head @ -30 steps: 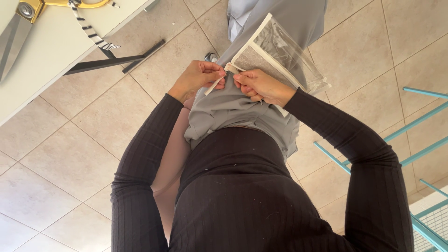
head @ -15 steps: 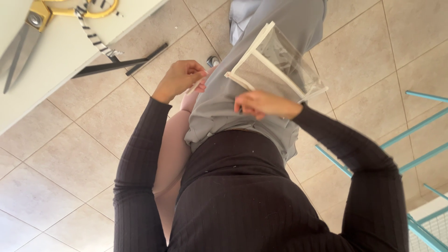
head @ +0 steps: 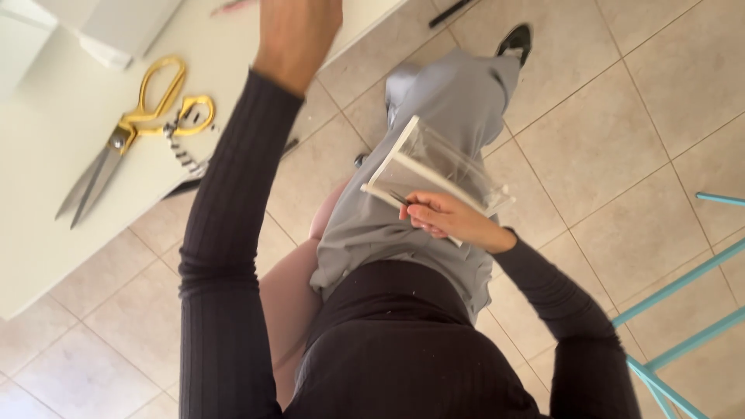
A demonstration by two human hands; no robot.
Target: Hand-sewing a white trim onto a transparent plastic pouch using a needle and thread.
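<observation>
Torso: the person's black ribbed top (head: 403,349) fills the bottom of the view, both sleeves running up from it.
Lap: grey cloth (head: 434,155) lies draped over the thigh and runs away down the leg toward a black shoe (head: 516,39).
Right hand: the right hand (head: 442,219) is closed on the near edge of a clear flat packet with a white frame (head: 431,167), fingers curled over the edge, thumb side toward the body.
Packet: it rests tilted on the grey cloth over the lap, its far end raised off the cloth, just above the right hand; what lies inside it cannot be told.
Left arm: the left sleeve reaches up and away across the view toward the white table (head: 46,194).
Left hand: the left hand (head: 299,27) is at the top edge, over the table's edge; its fingers are cut off by the frame, so whether it is open or closed cannot be told.
Table: gold-handled scissors (head: 128,132) lie flat on it, blades pointing toward the near left, with a black-and-white striped cord (head: 182,147) just beside the handles.
Right side: pale blue metal bars (head: 683,310) stand over the beige floor tiles (head: 621,116).
</observation>
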